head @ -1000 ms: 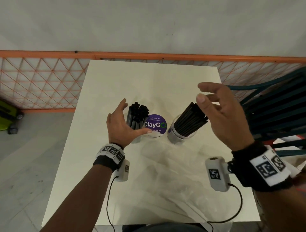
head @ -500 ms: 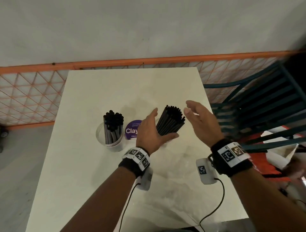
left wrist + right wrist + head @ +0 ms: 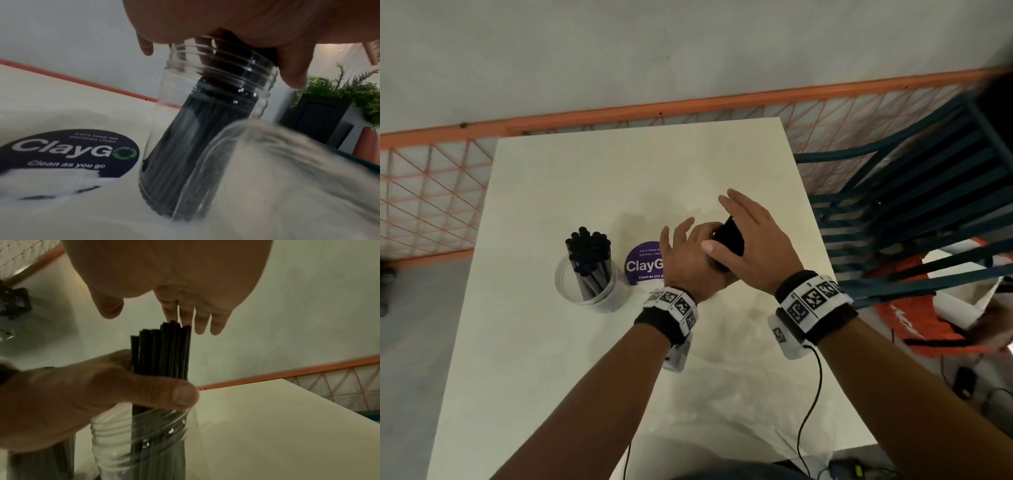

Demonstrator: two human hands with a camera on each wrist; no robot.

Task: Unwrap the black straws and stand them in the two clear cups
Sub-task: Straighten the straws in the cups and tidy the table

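White table point(image 3: 619, 171) by an orange fence point(image 3: 431, 192), w/ a blue chair point(image 3: 914, 205) on its R side. On the L part of the table stands a clear cup point(image 3: 616, 291) w/ black straws point(image 3: 587, 250) upright in it, purple sticker point(image 3: 642, 265) just beside. Mid-table both hands meet on a 2nd bundle point(image 3: 729, 236). L hand point(image 3: 688, 263) curls round it, R hand point(image 3: 760, 246) lies on it w/ fingers straight. Marker bands point(image 3: 811, 301) sit on both wrists, w/ a cable point(image 3: 811, 394) off the R one.

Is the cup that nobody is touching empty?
No, the clear cup that no hand touches has a bunch of black straws standing in it.
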